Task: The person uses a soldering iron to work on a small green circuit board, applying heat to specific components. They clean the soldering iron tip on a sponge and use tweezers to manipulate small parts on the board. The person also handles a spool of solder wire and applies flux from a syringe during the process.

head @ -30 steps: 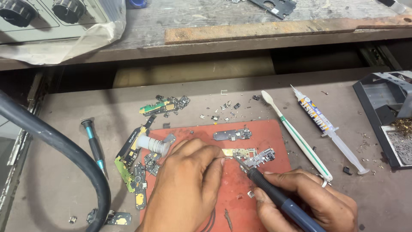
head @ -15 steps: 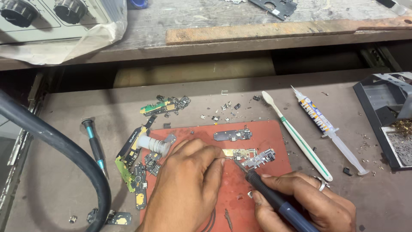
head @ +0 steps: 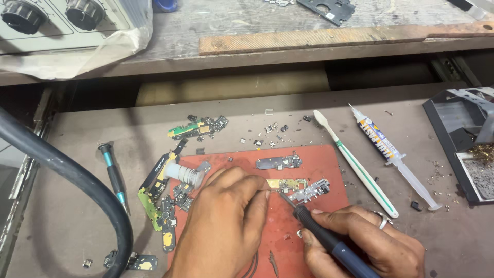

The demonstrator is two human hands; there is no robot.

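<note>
Flat circuit board (head: 294, 185), red mat (head: 309, 216)

Small green-and-gold circuit board (head: 294, 185) flat on red mat (head: 314, 159), dark-handled soldering iron (head: 329, 242) tip touching it

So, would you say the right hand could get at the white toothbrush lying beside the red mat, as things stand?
Probably yes, though not freely. The toothbrush lies bare on the bench just beyond the right hand, with nothing between them. But that hand is gripping a soldering iron, so it would likely have to put that down first.
</note>
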